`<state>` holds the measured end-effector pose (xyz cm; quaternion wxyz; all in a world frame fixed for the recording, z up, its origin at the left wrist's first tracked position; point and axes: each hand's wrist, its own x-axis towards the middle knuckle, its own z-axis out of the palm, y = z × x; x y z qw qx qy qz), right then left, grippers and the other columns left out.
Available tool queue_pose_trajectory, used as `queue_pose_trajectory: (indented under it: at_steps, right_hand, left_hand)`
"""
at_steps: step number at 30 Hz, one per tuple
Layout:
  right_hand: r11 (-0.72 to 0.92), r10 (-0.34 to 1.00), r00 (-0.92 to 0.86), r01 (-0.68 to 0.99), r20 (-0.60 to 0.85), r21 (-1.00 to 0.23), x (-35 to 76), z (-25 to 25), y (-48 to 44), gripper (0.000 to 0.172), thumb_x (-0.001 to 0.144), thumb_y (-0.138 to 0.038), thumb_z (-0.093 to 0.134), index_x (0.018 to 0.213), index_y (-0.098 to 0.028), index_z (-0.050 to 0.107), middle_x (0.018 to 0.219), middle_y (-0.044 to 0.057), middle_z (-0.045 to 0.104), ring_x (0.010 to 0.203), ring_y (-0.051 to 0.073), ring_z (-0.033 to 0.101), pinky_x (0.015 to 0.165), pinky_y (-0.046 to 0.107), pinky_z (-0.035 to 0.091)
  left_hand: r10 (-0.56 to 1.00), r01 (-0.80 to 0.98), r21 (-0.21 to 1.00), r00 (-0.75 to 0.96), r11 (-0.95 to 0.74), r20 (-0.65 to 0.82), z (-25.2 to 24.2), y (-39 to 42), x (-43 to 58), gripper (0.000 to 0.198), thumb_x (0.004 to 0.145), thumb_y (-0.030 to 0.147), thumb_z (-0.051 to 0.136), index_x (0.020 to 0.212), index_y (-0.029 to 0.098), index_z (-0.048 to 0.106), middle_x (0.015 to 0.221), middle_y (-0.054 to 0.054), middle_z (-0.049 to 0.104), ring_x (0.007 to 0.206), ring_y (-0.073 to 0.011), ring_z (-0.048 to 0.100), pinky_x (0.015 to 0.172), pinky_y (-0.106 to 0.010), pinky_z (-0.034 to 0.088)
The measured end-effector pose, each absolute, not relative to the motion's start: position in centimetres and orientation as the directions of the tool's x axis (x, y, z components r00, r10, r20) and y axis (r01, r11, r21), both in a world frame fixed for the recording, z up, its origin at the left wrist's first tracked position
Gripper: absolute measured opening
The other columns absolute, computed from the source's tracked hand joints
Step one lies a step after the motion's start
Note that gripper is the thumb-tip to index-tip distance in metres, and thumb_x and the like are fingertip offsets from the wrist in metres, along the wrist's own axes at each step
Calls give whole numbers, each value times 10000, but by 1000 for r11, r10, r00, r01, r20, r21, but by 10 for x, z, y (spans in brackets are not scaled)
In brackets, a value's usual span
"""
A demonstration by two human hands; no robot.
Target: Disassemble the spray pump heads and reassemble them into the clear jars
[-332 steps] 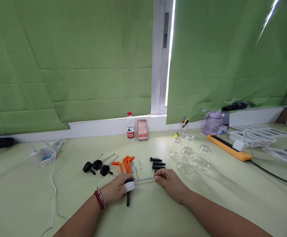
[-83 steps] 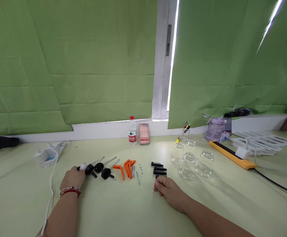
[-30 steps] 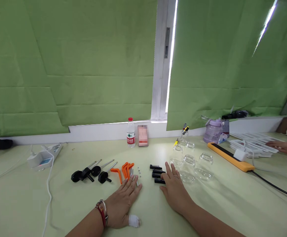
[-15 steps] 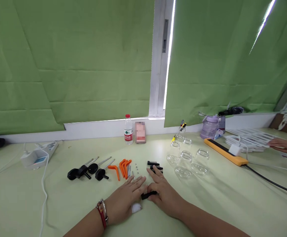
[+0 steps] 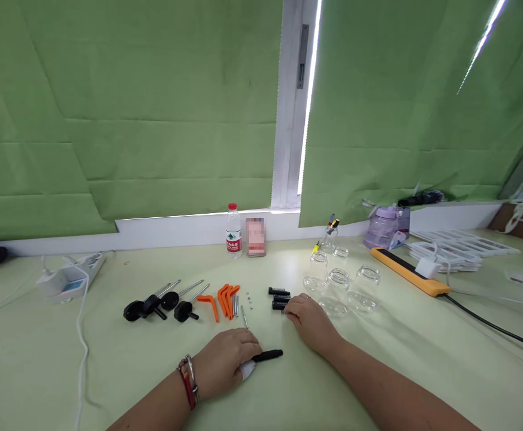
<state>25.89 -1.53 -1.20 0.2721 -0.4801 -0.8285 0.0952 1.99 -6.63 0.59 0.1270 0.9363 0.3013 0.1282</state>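
Note:
My left hand [image 5: 229,354] rests low on the table with fingers curled round one end of a black rod-shaped piece [image 5: 269,355], which points right. The thumb has a white wrapping [image 5: 247,370]. My right hand [image 5: 311,323] reaches to a short stack of black ribbed pieces [image 5: 280,299], its fingertips drawn together at their right end. What lies between those fingertips is hidden. Above my left hand lie a thin metal rod [image 5: 244,317], short metal pins [image 5: 235,306], small metal nuts [image 5: 249,300] and orange bent handles [image 5: 226,301].
Black knobs with metal shafts [image 5: 183,310] lie at left, near a white power strip [image 5: 84,275] and cable. Clear glass jars [image 5: 336,290] stand at right, beside an orange power strip [image 5: 407,273]. A water bottle [image 5: 233,233] and pink phone-like box [image 5: 256,237] stand by the wall.
My right hand has let go of the black rod-shaped piece and moved up and right to the ribbed pieces. My left hand has curled round the rod's end. The co-worker's hands have left view.

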Motion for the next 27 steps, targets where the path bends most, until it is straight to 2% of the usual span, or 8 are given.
queue_pose_trajectory:
  at_steps: [4,11,19,27]
  right_hand:
    - [543,835,-416,725,360,-423,255,-14,-17,271,827,-87,441,790,-190,689,854,41,677,864,189,565,809,321,421]
    - [508,861,-384,685,335,-522,257,-20,-19,246,804,-108,467,860,-199,688,943,49,671,925,203,573,867,350,430]
    - [493,870,-377,646,318,-583,255,-25,-17,233,771,-109,502,875,-213,682,1002,49,645,956,204,575,880,348,445]
    - [544,839,-430,673,334,-501,247,-25,-20,250,819,-119,489,950,-209,682,1026,55,643,984,205,550,895,340,425]
  left_hand:
    - [645,565,349,743,-747,178,9,-67,16,331,792,125,436,1078,221,573,1016,-73,606,918,-203,555,803,-322,469]
    - [737,601,447,629,-662,247,13,-64,10,258,919,247,316,1034,202,542,965,-77,545,842,-184,511,753,-317,442]
    - [754,631,420,599,-652,271,11,-60,7,287,938,338,295,904,200,544,847,-51,548,763,-176,489,687,-294,417]
    - [739,647,361,621,-671,262,13,-60,6,222,917,331,356,901,198,533,852,-52,555,752,-175,496,664,-280,408]
